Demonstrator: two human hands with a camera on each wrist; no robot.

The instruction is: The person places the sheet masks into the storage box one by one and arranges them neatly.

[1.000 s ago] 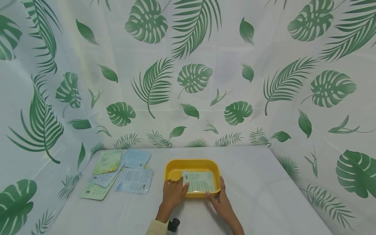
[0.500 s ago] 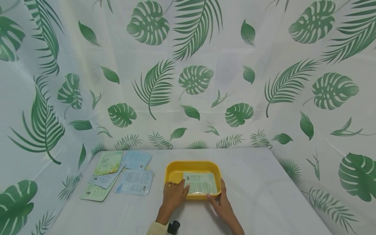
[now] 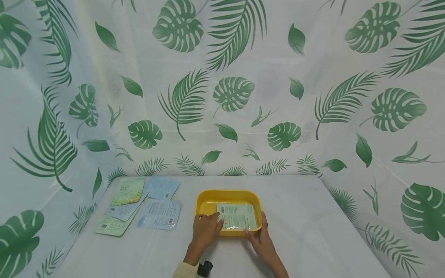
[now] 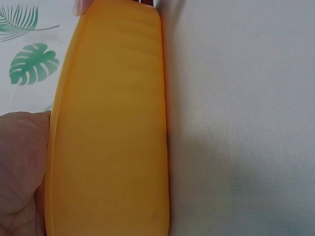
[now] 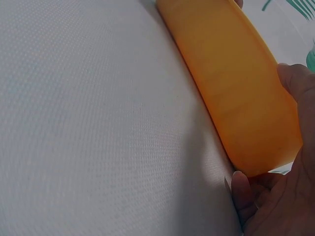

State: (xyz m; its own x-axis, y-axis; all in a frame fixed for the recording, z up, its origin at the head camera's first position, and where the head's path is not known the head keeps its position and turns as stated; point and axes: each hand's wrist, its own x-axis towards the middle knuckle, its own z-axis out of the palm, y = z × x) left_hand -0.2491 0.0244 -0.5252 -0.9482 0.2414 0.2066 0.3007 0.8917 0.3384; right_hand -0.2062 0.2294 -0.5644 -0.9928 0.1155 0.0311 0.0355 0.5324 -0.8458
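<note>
Yellow tray (image 3: pixel 229 233), smooth-walled, shallow, oblong with rounded corners, on a pale counter (image 3: pixel 299 216). Both wrist views show its wall as matte orange-yellow, with a slim lip along the top; the counter's covering has a fine woven grain.

Inside the tray, toward its right side: a pale green packet (image 3: pixel 237 216), flat, rectangular, glossy, printed with small text and a barcode.

Right hand (image 3: pixel 263 240) grips the near right corner, thumb at the lip, fingers along the outer wall. Left hand (image 3: pixel 205 231) lies over the near left rim, fingers bent, index and thumb tips at the packet's left edge; cannot tell whether they pinch it. Cream sleeve (image 3: pixel 185 270) on that arm, rounded black object (image 3: pixel 206 269) beside the wrist.

Left of the tray, well apart: a loose overlapping spread of thin blue and green packets (image 3: pixel 160 214), the topmost green one leafy-printed.

Behind: white sheeting (image 3: pixel 271 42), lightly creased, patterned with green fronds and split leaves.
</note>
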